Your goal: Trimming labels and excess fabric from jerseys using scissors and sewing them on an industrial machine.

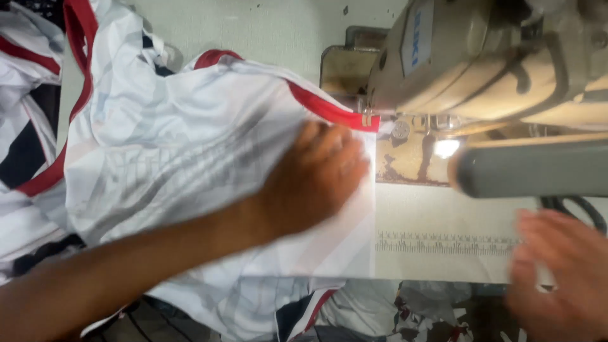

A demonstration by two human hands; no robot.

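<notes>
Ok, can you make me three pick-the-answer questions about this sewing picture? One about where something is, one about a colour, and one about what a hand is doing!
1. Where does the left hand rest?
A. on the white cloth
B. on the sewing machine
C. on the floor

2. What colour is the cloth's trim?
A. green
B. red
C. yellow

3. How is the left hand?
A. clenched in a fist
B. pinching a needle
C. pressed flat, fingers spread

Answers: 1 A, the palm lies on the cloth beside the machine. 2 B, a red band runs along the cloth's edge to the needle area. 3 C, the fingers lie open on the cloth. The right hand is blurred near the table edge.
</notes>
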